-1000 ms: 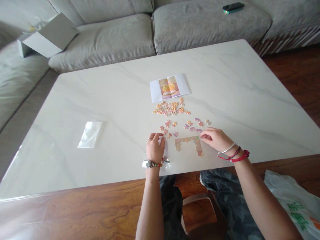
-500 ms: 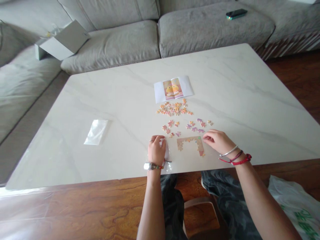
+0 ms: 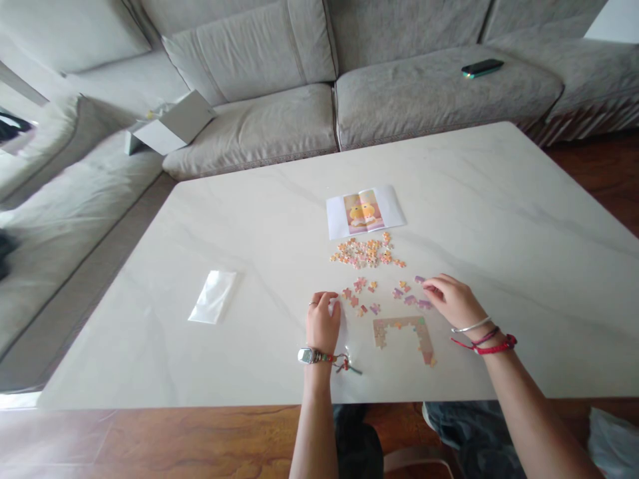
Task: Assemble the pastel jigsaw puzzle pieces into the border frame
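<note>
My left hand (image 3: 323,320) rests on the white table (image 3: 249,233) with its fingers curled, just left of a few loose puzzle pieces (image 3: 360,297). My right hand (image 3: 452,299) reaches over the purple loose pieces (image 3: 410,297), fingertips pinched at one of them. Between the hands lies the partly built puzzle frame (image 3: 404,330), an arch of joined edge pieces. Farther off sit a pile of orange pieces (image 3: 367,251) and the reference picture (image 3: 365,211).
A clear plastic bag (image 3: 213,304) lies at the table's left. A grey sofa (image 3: 309,100) wraps the far and left sides, with a white box (image 3: 172,124) and a phone (image 3: 481,68) on it. Wooden floor shows at the near edge.
The view has tilted upward, so everything sits lower in the picture. My right hand has moved from the frame's top right corner up to the purple loose pieces. The left hand has stayed put.
</note>
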`<act>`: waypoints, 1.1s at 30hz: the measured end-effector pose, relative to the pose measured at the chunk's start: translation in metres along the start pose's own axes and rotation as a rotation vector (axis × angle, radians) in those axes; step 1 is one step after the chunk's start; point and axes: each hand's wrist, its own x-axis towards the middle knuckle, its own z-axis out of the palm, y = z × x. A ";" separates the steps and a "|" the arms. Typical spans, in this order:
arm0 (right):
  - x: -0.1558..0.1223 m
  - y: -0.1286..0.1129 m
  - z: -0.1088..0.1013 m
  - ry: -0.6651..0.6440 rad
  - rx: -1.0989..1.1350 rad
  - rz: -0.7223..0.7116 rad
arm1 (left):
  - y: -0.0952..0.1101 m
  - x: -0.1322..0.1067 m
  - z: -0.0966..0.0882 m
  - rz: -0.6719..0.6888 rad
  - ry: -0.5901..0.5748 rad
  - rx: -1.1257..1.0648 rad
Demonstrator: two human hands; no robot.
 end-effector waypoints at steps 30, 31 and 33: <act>0.009 -0.003 -0.002 0.003 -0.028 -0.004 | 0.009 0.005 0.005 0.029 -0.101 0.019; 0.009 -0.002 -0.002 0.004 -0.027 -0.004 | 0.009 0.005 0.005 0.020 -0.092 0.029; 0.009 0.000 0.000 0.006 -0.023 -0.006 | 0.008 0.006 0.005 0.010 -0.083 0.040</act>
